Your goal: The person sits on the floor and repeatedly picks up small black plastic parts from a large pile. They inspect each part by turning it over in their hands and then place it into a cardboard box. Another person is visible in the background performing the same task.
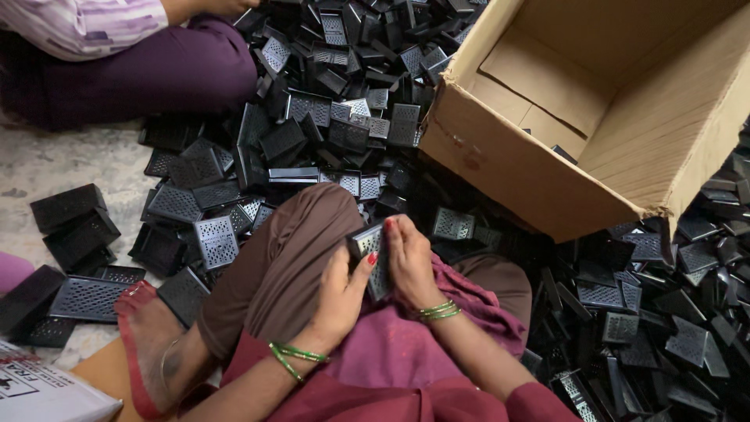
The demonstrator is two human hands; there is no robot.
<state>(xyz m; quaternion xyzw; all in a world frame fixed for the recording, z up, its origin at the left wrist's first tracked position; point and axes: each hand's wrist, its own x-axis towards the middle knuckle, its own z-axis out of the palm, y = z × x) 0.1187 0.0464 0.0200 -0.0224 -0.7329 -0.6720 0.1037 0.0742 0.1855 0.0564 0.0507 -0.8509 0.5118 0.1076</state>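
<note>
Centrally, black perforated plastic cover (373, 258): gripped between left hand (341, 295), thumb on its face, and right hand (410, 262), fingers curled over its top edge. Beyond the grip: pile of matching covers (328, 117); open cardboard box (547, 168).

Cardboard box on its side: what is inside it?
The cardboard box looks almost bare inside: brown walls, bottom flaps, and one small black piece near the lower front edge. That front wall hides the lowest part, so more pieces may lie there unseen.
</note>
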